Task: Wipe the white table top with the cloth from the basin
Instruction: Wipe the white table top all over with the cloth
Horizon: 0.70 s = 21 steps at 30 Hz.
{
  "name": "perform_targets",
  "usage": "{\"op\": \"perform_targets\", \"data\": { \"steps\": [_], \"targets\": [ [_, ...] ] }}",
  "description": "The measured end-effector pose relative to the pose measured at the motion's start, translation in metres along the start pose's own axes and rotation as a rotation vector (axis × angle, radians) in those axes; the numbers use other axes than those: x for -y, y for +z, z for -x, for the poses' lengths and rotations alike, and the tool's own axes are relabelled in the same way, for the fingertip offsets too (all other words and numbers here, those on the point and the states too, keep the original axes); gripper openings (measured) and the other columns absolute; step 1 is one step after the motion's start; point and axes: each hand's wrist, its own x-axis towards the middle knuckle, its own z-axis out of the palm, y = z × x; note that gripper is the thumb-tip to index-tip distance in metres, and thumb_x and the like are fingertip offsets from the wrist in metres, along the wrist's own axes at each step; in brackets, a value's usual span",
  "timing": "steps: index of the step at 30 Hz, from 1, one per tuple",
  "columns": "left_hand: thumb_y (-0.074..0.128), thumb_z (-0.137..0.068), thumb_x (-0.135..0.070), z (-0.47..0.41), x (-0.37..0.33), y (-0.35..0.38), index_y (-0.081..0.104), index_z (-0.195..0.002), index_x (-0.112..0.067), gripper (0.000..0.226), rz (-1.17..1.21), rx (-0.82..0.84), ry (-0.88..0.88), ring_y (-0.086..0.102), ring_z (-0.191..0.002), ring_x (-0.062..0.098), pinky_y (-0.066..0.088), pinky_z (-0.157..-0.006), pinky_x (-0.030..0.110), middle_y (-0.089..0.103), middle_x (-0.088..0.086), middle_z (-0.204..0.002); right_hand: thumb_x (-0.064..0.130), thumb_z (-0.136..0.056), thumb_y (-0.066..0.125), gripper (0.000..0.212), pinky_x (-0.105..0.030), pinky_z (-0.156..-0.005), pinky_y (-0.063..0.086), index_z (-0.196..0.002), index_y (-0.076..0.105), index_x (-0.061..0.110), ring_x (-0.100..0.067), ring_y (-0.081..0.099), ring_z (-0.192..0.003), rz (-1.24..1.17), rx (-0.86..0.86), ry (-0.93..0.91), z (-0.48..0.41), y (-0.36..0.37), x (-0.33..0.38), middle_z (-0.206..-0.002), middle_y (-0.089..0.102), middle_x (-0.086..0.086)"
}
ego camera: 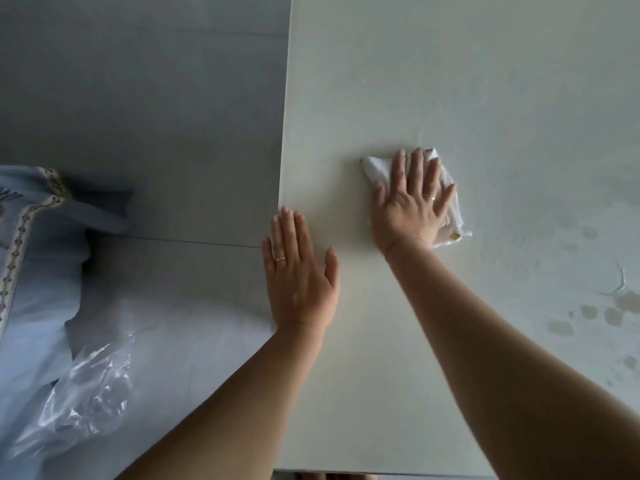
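- With right hand [412, 206] flat, fingers straight and spread, press the white cloth [377, 168] evenly onto the bench [450, 81] middle.
- Brace with left hand [299, 271] (flat, holding nothing) at the left edge.
- Sweep right toward the near-right stains [588, 317], overlapping passes.

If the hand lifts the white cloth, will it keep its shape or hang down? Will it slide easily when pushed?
Probably floppy: the white cloth lies crumpled under the flat right hand, so it would droop. It likely slides easily on the smooth table top, perhaps bunching.
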Motion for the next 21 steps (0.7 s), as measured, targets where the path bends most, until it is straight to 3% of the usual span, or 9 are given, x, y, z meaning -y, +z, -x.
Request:
{"op": "perform_targets", "data": {
  "steps": [2, 4, 8, 10, 14, 16, 17, 21],
  "targets": [
    [0.03, -0.094, -0.04, 0.0, -0.001, 0.0, 0.02, -0.148, -0.002, 0.067, -0.006, -0.003, 0.001, 0.014, -0.146, 0.029, 0.013, -0.118, 0.043, 0.018, 0.016, -0.157, 0.047, -0.096, 0.024, 0.059, -0.05, -0.113, -0.015, -0.15, 0.012, 0.026, -0.022, -0.008, -0.146, -0.017, 0.033, -0.114, 0.016, 0.007, 0.033, -0.16, 0.001, 0.002],
    [0.04, -0.092, -0.036, -0.001, -0.001, -0.002, 0.025, -0.146, 0.003, 0.067, 0.0, -0.021, 0.001, 0.023, -0.142, 0.035, 0.021, -0.116, 0.047, 0.027, 0.022, -0.152, 0.049, -0.096, 0.019, 0.059, -0.047, -0.112, -0.018, -0.15, 0.013, 0.027, -0.02, -0.008, -0.146, -0.016, 0.09, -0.39, 0.035, 0.012, 0.063, -0.159, 0.004, 0.004],
    [0.04, -0.088, -0.03, 0.0, -0.004, -0.009, 0.034, -0.14, 0.008, 0.065, 0.031, -0.068, -0.029, 0.036, -0.135, 0.04, 0.026, -0.113, 0.05, 0.035, 0.028, -0.146, 0.049, -0.097, 0.017, 0.055, -0.046, -0.115, -0.008, -0.149, 0.015, 0.031, -0.017, 0.0, -0.146, 0.092, 0.169, -0.751, 0.013, 0.003, 0.055, -0.158, 0.01, 0.007],
    [0.036, -0.088, -0.031, 0.0, -0.005, -0.012, 0.034, -0.14, 0.008, 0.065, 0.074, -0.055, -0.048, 0.033, -0.137, 0.038, 0.024, -0.114, 0.047, 0.033, 0.025, -0.148, 0.049, -0.098, 0.02, 0.054, -0.046, -0.115, -0.002, -0.149, 0.017, 0.032, -0.017, 0.004, -0.146, 0.122, 0.125, -0.668, -0.015, -0.004, 0.03, -0.158, 0.012, 0.006],
    [0.035, -0.087, -0.032, -0.002, -0.005, -0.014, 0.031, -0.143, 0.005, 0.067, 0.085, -0.014, -0.051, 0.029, -0.14, 0.035, 0.022, -0.116, 0.045, 0.029, 0.022, -0.151, 0.047, -0.098, 0.019, 0.054, -0.049, -0.116, -0.007, -0.149, 0.013, 0.032, -0.017, -0.004, -0.146, 0.01, 0.038, -0.106, -0.052, -0.008, 0.014, -0.159, 0.005, 0.007],
    [0.035, -0.086, -0.031, -0.002, -0.005, -0.014, 0.033, -0.142, 0.006, 0.067, 0.095, -0.002, -0.061, 0.032, -0.139, 0.035, 0.025, -0.115, 0.045, 0.032, 0.023, -0.15, 0.044, -0.098, 0.02, 0.055, -0.052, -0.115, -0.009, -0.15, 0.012, 0.028, -0.02, -0.005, -0.146, -0.012, 0.029, 0.018, -0.04, 0.0, 0.044, -0.159, 0.003, 0.004],
    [0.033, -0.086, -0.03, -0.002, -0.005, -0.015, 0.034, -0.141, 0.007, 0.066, 0.098, 0.004, -0.057, 0.033, -0.138, 0.036, 0.026, -0.114, 0.046, 0.034, 0.024, -0.149, 0.043, -0.098, 0.02, 0.055, -0.053, -0.113, -0.01, -0.15, 0.012, 0.027, -0.021, -0.006, -0.146, -0.021, 0.035, -0.02, -0.028, 0.006, 0.062, -0.159, 0.003, 0.004],
    [0.031, -0.086, -0.032, -0.002, -0.003, -0.015, 0.034, -0.14, 0.008, 0.068, 0.056, 0.057, -0.027, 0.035, -0.136, 0.04, 0.028, -0.113, 0.049, 0.035, 0.029, -0.145, 0.044, -0.097, 0.018, 0.055, -0.048, -0.112, -0.014, -0.15, 0.012, 0.029, -0.02, -0.006, -0.146, 0.01, 0.144, -0.489, 0.021, 0.017, 0.103, -0.159, 0.006, 0.007]
  ]
}}
